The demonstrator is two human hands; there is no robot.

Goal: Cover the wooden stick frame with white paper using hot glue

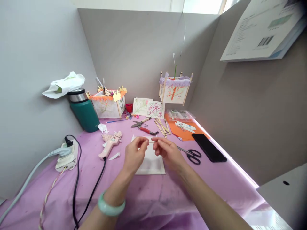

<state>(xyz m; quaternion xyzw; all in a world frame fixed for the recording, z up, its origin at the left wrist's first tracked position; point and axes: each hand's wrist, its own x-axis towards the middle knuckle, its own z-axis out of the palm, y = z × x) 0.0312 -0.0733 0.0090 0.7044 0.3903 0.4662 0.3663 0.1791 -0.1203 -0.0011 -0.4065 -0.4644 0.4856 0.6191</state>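
Observation:
My left hand (136, 152), with a pale green bangle on its wrist, is closed in a pinch over a flat white panel (152, 163). Facing it, my right hand (167, 150) pinches too, thumb and fingertips close to those of the left. Whatever sits between the fingertips is too small and pale to make out. The white panel lies on the purple cloth under both hands, its upper part partly covered by them. Black-handled scissors (193, 156) lie just right of my right hand, their blades partly hidden. A pink glue gun (109, 147) rests to the left of my left hand.
Behind the hands lie red-handled pruning shears (146, 129) and several short wooden sticks (162, 127). A black phone (209, 147) is at right, near an orange sheet (188, 136). At left stand a green bottle (84, 115) and a power strip (72, 156) with trailing cords. A paper lantern (176, 92) hangs at back.

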